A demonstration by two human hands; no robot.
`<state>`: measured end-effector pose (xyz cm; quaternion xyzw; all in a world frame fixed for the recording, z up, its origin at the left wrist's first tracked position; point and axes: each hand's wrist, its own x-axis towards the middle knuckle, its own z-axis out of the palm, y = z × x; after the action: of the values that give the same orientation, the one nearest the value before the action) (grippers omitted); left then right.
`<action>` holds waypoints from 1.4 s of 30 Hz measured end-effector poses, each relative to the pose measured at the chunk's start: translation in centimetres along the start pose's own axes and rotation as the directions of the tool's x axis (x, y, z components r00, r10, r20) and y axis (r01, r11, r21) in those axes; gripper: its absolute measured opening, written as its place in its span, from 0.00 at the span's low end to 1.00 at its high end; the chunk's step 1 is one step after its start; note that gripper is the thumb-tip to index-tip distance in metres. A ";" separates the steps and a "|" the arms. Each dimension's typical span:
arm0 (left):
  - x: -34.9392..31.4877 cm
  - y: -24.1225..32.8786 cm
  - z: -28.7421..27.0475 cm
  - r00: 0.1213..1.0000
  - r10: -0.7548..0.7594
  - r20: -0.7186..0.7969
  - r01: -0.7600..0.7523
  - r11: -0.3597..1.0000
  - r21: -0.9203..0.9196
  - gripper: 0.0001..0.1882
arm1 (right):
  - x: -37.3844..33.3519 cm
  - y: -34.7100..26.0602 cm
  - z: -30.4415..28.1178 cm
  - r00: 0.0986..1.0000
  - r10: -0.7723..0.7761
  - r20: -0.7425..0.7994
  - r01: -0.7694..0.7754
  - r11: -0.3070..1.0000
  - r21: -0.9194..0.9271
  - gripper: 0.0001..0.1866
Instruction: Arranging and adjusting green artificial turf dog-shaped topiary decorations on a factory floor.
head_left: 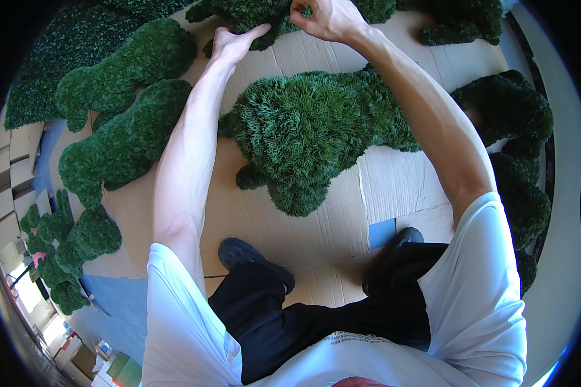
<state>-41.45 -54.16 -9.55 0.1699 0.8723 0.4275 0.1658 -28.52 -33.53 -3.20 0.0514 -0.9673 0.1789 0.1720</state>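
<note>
Item: green artificial-foliage figure, far piece (265, 16). Dense short needle-like tufts, dark green. Lies at the far edge of the flattened cardboard sheets (252, 213), at the top of the view, partly cut off by the frame. Both hands are on it.

Right hand (326, 18): closed, fingers curled and pinching into the tufts on the upper part of the far piece. Forearm runs down and right toward a white short sleeve.

Left hand (234, 40): open, fingers held together and extended, the tips pressed against the near edge of the far piece, left of the right hand.

Central foliage figure (303, 135): same material, brighter green, bulky with rounded lobes. Lies on the cardboard nearer the person than the far piece, between the two forearms; the right forearm crosses above its far right part.

Left foliage figures (126, 109): two elongated lobed forms, left of the central figure, beyond the left arm.

Right foliage figures (513, 135): darker forms, right of the central figure, at the cardboard's right edge.

Small foliage pieces (68, 248): low left of the central figure, near stacked cardboard boxes (10, 174).

Dark shoes (255, 258): a pair, on the cardboard just nearer than the central figure, below black trousers.
</note>
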 end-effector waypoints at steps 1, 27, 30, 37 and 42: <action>0.1 -0.1 0.0 0.998 0.039 0.055 -0.036 0.999 -0.038 0.61 | -0.1 -0.1 0.0 0.998 0.037 -0.047 -0.035 0.999 0.038 0.12; -2.1 -1.9 0.6 0.989 0.016 0.146 -0.028 0.996 0.085 0.44 | -0.3 0.0 0.9 0.908 0.366 -0.202 -0.253 0.865 0.433 0.28; -3.2 -1.5 -1.9 0.933 0.061 0.355 -0.023 0.994 -0.110 0.44 | -2.7 0.0 1.7 0.916 0.358 -0.181 -0.264 0.877 0.400 0.30; -4.0 0.4 -8.1 0.902 0.427 -0.062 -0.429 0.870 -0.242 0.50 | -4.0 -0.5 0.4 0.941 0.315 -0.122 -0.237 0.873 0.426 0.31; -4.4 2.1 -8.0 0.760 0.644 -0.090 -0.623 0.761 0.183 0.26 | -3.5 -0.6 0.6 0.935 0.324 -0.144 -0.236 0.872 0.430 0.31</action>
<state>-40.67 -60.43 -2.59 0.4344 0.8009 0.4068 -0.0662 -25.29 -34.21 -4.76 -0.0748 -0.8822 0.4032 0.2314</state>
